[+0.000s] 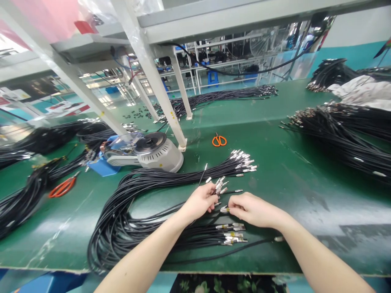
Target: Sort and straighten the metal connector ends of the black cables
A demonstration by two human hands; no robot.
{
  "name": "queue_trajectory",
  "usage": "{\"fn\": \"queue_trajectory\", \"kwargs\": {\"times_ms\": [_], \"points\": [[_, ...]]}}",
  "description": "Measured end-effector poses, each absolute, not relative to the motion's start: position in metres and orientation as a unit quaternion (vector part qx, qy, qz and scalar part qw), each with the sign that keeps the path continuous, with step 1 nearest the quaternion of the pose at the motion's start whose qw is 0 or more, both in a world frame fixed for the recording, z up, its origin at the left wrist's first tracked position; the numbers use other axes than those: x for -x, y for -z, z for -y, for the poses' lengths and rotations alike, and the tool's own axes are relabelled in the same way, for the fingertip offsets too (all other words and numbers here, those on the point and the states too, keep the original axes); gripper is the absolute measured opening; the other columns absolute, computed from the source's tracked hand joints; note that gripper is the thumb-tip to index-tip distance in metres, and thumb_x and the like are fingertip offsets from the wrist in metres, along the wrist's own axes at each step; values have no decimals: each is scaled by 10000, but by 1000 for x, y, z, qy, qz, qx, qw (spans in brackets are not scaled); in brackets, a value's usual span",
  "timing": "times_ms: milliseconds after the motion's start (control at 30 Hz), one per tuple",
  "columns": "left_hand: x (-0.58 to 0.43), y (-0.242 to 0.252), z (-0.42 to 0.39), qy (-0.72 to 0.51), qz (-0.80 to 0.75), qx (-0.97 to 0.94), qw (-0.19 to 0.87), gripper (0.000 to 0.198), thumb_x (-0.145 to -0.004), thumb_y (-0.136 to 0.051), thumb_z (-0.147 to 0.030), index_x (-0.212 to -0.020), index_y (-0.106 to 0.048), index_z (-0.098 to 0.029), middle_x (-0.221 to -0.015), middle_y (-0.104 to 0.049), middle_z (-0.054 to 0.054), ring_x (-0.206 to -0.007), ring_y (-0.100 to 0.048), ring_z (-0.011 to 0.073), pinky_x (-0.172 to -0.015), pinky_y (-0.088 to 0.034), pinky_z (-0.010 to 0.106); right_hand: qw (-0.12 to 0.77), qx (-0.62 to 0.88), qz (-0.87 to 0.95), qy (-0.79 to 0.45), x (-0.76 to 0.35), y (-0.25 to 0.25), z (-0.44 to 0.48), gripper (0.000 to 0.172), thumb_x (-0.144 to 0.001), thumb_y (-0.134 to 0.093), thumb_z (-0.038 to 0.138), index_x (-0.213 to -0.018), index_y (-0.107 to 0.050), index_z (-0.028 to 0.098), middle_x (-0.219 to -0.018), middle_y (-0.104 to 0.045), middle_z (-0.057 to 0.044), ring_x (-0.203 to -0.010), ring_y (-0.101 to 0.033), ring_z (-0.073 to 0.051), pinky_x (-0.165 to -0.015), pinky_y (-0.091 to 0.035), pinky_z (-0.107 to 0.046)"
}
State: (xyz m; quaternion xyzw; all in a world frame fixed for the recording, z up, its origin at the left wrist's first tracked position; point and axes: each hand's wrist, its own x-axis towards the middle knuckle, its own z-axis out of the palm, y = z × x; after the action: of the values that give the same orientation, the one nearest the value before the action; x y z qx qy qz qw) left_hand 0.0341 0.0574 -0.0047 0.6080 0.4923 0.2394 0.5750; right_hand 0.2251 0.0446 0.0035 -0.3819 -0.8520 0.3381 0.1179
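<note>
My left hand [201,201] is closed around several black cables, their silver connector ends [220,185] poking out past the fingers. Just to its right, my right hand [249,208] pinches one cable by its silver connector [224,209], which has a yellow band. A looped bundle of black cables [111,215] lies beneath and to the left, one set of its metal ends [242,160] fanned out above my hands. Below them, more banded connectors [233,236] rest in a row. A single cable [220,255] runs near the front edge.
A grey round-topped tape dispenser [159,152] stands left of the white shelf post [161,77]. Orange-handled scissors [219,141] lie behind my hands, another orange-handled tool [63,187] at left. Large cable bundles [339,138] lie right, others [27,195] left, on the green table [305,195].
</note>
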Motion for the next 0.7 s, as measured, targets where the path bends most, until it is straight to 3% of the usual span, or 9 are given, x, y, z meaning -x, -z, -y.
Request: {"fn": "queue_trajectory", "kwargs": {"times_ms": [133, 233, 400, 700], "points": [[-35, 0, -56, -261, -476, -574, 613, 232, -746, -531, -349, -825, -524, -131, -542, -418, -64, -396, -307, 24, -367, -205, 149, 144, 404, 828, -363, -228, -1, -47, 178, -836, -451, 233, -690, -529, 169, -568, -521, 35, -519, -427, -92, -506, -301, -198], [-40, 0, -55, -250, -462, -578, 624, 265, -743, -541, -398, -775, -515, -135, -526, -395, -70, -387, -255, 21, -367, -163, 161, 194, 442, 795, -368, -230, 0, -50, 163, -854, -434, 262, -743, -510, 170, -590, -531, 31, -538, -445, -98, -518, -321, -203], [-46, 4, -54, -208, -454, -616, 609, 254, -760, -499, -359, -623, -445, -151, -524, -415, -52, -413, -304, 42, -401, -203, 181, 194, 414, 819, -347, -230, 0, -52, 218, -901, -338, 220, -748, -485, 174, -614, -518, 25, -581, -458, -104, -564, -338, -218], [-49, 14, -56, -225, -434, -672, 555, 241, -765, -485, -324, -606, -445, -147, -589, -396, -34, -580, -342, 92, -557, -291, 207, 138, 397, 839, -346, -229, 4, -54, 287, -918, -300, 216, -651, -397, 182, -569, -438, 35, -546, -406, -102, -548, -309, -219]]}}
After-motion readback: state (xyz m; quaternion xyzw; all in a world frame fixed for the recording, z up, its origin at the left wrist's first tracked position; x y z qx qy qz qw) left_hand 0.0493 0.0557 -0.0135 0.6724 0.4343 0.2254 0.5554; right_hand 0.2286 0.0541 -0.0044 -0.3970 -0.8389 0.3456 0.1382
